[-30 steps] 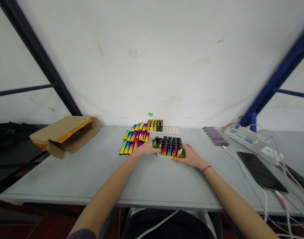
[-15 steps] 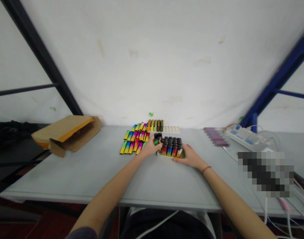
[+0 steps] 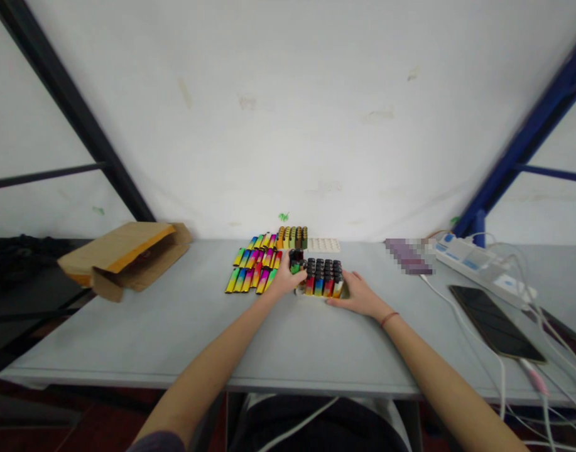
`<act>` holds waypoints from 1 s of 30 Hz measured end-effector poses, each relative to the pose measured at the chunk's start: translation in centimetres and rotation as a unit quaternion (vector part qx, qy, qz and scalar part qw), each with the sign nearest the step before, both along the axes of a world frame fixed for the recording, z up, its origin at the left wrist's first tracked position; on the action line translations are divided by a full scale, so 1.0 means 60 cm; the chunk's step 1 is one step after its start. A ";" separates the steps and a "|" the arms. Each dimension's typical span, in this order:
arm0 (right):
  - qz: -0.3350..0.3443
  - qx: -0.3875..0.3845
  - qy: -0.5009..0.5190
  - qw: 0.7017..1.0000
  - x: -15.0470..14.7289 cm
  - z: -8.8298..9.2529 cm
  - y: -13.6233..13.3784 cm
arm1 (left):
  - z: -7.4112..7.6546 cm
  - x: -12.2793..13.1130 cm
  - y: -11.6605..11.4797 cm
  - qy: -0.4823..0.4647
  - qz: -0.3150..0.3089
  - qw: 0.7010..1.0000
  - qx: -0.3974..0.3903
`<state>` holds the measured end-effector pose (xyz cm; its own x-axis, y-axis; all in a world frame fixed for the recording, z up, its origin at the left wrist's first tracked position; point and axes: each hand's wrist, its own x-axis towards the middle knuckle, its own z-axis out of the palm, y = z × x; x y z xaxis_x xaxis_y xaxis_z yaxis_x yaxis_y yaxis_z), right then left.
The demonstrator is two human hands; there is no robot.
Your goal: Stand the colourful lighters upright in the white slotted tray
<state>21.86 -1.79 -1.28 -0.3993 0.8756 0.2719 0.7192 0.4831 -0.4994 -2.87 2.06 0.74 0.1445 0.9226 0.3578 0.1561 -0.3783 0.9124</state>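
Note:
Upright lighters (image 3: pixel 323 276) with black tops and coloured bodies stand in rows in a white tray (image 3: pixel 316 297) in front of me. At the left end of this tray, my left hand (image 3: pixel 286 277) is closed around a few lighters (image 3: pixel 295 266), a green one among them; their lower ends are hidden. My right hand (image 3: pixel 358 294) steadies the tray's right end, thumb along the front edge and fingers at the side. Left of the tray, several colourful lighters (image 3: pixel 243 279) lie flat in rows.
Behind stand upright yellow and brown lighters (image 3: pixel 292 237) beside a white holed tray (image 3: pixel 323 245). An open cardboard box (image 3: pixel 127 251) lies at left. To the right are a power strip (image 3: pixel 480 267), a black phone (image 3: pixel 497 323), a purple pixelated object (image 3: pixel 407 256) and cables.
The view has shifted slightly. Both hands keep nearly the same places at the tray, and the left hand still holds the lighters.

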 end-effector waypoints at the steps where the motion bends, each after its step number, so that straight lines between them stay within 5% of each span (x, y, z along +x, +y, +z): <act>1: -0.001 0.001 0.001 1.000 0.000 -0.001 0.000 | -0.001 -0.001 0.001 -0.004 -0.002 1.000 0.005; 13: 0.002 -0.006 0.012 1.000 0.000 -0.002 0.001 | -0.002 -0.020 -0.004 0.102 -0.037 0.994 0.001; 18: -0.001 -0.012 0.017 1.000 -0.001 0.004 -0.002 | 0.003 -0.014 -0.010 0.105 0.036 0.994 0.004; 22: -0.001 -0.016 0.017 1.000 -0.002 0.004 -0.003 | 0.046 -0.044 0.018 0.008 0.137 0.990 -0.029; 25: -0.001 -0.013 0.013 1.000 -0.001 -0.001 0.000 | 0.098 -0.103 0.064 0.082 0.142 0.981 -0.103; 27: -0.003 -0.007 0.013 1.000 0.000 -0.005 0.001 | 0.126 -0.140 0.095 0.222 0.177 0.950 -0.134; 30: -0.003 -0.001 0.015 1.000 0.001 -0.009 0.002 | 0.142 -0.164 0.123 0.406 0.240 0.859 -0.197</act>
<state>21.93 -1.64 -1.81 -0.3859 0.8787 0.2810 0.7069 0.4773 -0.5220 -12.71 9.46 9.26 -0.2317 0.9721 -0.0359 0.8541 0.2209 0.4709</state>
